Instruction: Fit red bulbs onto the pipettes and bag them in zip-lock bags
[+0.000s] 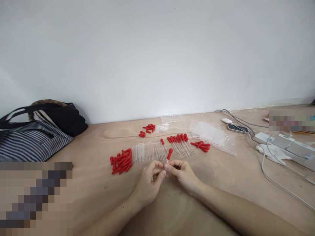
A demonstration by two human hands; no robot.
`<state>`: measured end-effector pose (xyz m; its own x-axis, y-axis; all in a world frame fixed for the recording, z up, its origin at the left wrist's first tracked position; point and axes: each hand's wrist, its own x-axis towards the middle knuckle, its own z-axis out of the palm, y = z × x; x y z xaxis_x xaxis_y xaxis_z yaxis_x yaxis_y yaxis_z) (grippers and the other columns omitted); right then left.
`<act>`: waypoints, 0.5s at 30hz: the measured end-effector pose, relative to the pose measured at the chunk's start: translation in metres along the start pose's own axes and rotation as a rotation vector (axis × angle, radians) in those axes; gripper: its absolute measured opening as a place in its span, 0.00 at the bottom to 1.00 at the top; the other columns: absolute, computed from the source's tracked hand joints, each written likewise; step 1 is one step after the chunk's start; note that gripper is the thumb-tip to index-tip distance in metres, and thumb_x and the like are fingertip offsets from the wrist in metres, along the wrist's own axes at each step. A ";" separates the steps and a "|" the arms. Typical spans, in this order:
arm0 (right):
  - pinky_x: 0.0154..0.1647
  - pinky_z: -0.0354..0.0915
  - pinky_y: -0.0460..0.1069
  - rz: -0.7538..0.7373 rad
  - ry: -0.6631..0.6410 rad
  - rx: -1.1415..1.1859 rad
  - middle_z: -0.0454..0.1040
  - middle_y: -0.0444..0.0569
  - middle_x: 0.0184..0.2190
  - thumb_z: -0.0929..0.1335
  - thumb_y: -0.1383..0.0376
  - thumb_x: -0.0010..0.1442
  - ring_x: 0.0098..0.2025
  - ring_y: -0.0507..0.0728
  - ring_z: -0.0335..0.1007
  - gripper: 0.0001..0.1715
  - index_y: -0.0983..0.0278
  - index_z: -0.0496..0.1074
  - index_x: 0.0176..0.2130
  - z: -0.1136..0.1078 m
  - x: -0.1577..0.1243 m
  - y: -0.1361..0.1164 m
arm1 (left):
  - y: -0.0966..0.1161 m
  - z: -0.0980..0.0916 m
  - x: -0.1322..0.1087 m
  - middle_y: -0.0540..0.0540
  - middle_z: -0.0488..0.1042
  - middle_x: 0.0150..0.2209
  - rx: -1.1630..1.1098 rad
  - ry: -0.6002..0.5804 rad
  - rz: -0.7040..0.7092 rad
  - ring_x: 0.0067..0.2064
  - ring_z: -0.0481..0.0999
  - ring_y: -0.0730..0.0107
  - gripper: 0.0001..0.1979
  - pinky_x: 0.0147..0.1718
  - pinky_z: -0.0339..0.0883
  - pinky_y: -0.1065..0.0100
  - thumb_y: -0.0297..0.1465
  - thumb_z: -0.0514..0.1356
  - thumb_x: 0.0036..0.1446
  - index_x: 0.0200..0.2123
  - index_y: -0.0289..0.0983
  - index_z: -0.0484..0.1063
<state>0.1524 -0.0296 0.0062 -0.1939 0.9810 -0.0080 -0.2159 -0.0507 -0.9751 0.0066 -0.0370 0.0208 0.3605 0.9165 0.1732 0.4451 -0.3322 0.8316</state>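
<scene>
My left hand (147,183) and my right hand (183,172) meet at the middle of the wooden table (98,183), fingers pinched together. Between them stands a clear dropper with a red rubber bulb (169,154), bulb up; both hands grip its thin tube. Just beyond lies a row of bare clear tubes (147,152), with a pile of loose red bulbs (121,160) at its left. A row of finished droppers with red bulbs (180,141) lies to the right.
More red bulbs lie at the back (147,128) and right (201,146). Clear plastic bags (213,134) lie behind them. A striped bag (31,137) sits at left. A phone (237,128), cables (268,173) and a power strip (290,149) occupy the right.
</scene>
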 end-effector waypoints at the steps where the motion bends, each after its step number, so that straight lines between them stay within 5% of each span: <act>1: 0.25 0.57 0.45 0.005 0.031 -0.086 0.67 0.42 0.17 0.69 0.53 0.43 0.21 0.48 0.60 0.18 0.67 0.70 0.22 -0.003 0.005 -0.004 | -0.001 -0.002 0.003 0.50 0.73 0.25 0.035 -0.006 -0.001 0.27 0.73 0.71 0.07 0.27 0.62 0.71 0.34 0.51 0.54 0.32 0.37 0.64; 5: 0.21 0.55 0.44 0.114 0.184 -0.768 0.64 0.41 0.15 0.67 0.54 0.45 0.19 0.48 0.58 0.17 0.66 0.69 0.20 -0.028 0.045 -0.029 | -0.004 -0.016 0.028 0.49 0.71 0.29 0.494 0.070 0.012 0.34 0.70 0.67 0.07 0.35 0.60 0.65 0.32 0.53 0.52 0.27 0.38 0.68; 9: 0.23 0.56 0.45 0.193 0.261 -0.983 0.65 0.43 0.15 0.70 0.58 0.39 0.21 0.52 0.64 0.13 0.66 0.68 0.17 -0.043 0.088 -0.045 | -0.009 -0.017 0.064 0.46 0.70 0.33 0.795 0.137 -0.102 0.41 0.68 0.60 0.06 0.40 0.55 0.58 0.30 0.55 0.49 0.27 0.40 0.71; 15: 0.30 0.59 0.49 0.263 0.313 -1.208 0.72 0.48 0.22 0.70 0.61 0.37 0.30 0.58 0.69 0.09 0.64 0.69 0.20 -0.025 0.105 -0.038 | -0.013 0.004 0.093 0.41 0.70 0.36 0.898 0.151 -0.135 0.43 0.65 0.54 0.08 0.41 0.51 0.55 0.33 0.54 0.49 0.29 0.39 0.73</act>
<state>0.1641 0.0798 0.0365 0.1704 0.9778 -0.1218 0.8307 -0.2090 -0.5159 0.0381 0.0515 0.0240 0.1765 0.9586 0.2235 0.9677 -0.2105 0.1389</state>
